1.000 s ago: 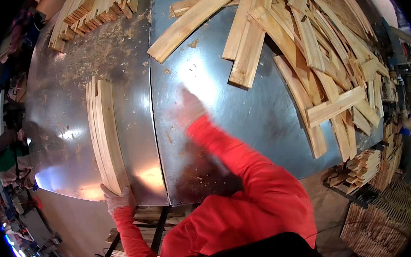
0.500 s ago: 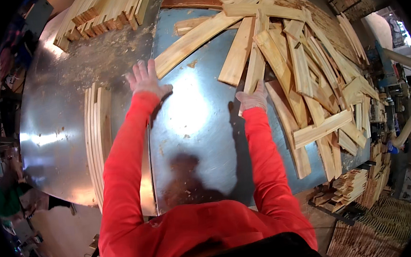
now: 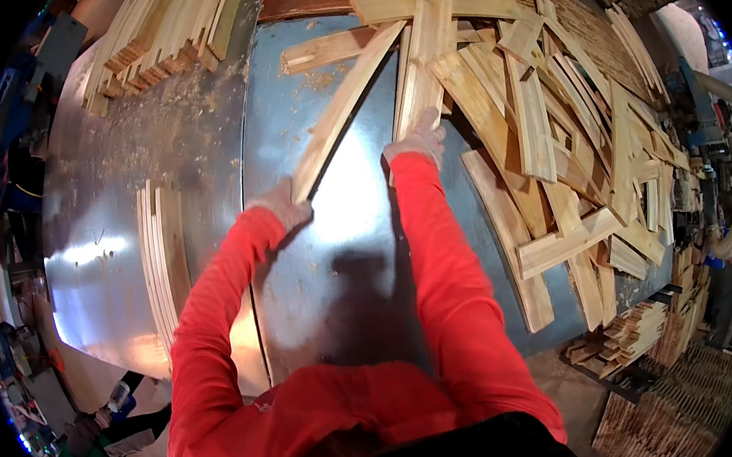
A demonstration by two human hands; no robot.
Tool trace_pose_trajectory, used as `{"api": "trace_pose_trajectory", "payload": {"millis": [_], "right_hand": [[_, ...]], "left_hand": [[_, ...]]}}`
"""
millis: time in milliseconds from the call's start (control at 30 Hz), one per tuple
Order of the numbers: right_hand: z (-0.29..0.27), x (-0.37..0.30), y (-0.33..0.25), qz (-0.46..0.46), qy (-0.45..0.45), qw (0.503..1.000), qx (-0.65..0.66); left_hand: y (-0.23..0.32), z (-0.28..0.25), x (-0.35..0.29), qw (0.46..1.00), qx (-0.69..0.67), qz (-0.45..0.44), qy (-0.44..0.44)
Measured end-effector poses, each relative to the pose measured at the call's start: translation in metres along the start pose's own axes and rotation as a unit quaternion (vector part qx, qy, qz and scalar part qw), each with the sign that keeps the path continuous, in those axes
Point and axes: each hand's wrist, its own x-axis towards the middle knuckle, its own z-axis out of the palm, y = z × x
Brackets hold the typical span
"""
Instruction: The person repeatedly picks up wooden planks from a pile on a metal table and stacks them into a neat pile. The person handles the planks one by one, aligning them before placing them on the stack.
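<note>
At the middle of the metal tabletop, my left hand [image 3: 280, 206], in a pale glove, is closed on the near end of a long wooden board [image 3: 348, 110]. That board slants away to the right, its far end close to the heap. My right hand [image 3: 418, 141], also gloved, grips the near end of another wooden board [image 3: 416, 96] at the left side of the heap. More boards lie against and across this one, so how many are in the grip is hard to tell. A loose heap of boards [image 3: 534, 129] spreads to the right of my right hand.
Left of my left arm lies a short row of narrow boards [image 3: 162, 253]. A neat stack of boards [image 3: 165, 29] stands at the far left. Sawdust dots the metal table [image 3: 203, 121]. Stacked wood [image 3: 620, 337] sits off the table's right side. A person's arm [image 3: 99, 438] shows at lower left.
My left hand, spread open before, has come nearer and closed on the long board, whose near end is also closer. My right hand has shifted left and away with its board.
</note>
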Motion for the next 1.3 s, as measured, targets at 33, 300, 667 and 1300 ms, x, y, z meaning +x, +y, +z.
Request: {"api": "trace_pose_trajectory", "payload": {"millis": [33, 300, 667, 1300], "right_hand": [[0.002, -0.011, 0.023, -0.043, 0.014, 0.998, 0.032], [0.029, -0.162, 0.222, -0.187, 0.048, 0.977, -0.094], [0.087, -0.241, 0.241, 0.030, -0.522, 0.638, 0.566], [0.059, 0.066, -0.105, -0.562, 0.086, 0.678, -0.466]], "left_hand": [[0.003, 0.003, -0.027, 0.965, -0.203, -0.052, -0.155], [-0.070, 0.149, -0.250, 0.392, -0.833, 0.024, -0.390], [-0.123, 0.263, -0.245, 0.580, -0.791, -0.071, -0.180], [-0.084, 0.266, -0.277, 0.630, -0.764, -0.023, -0.137]]}}
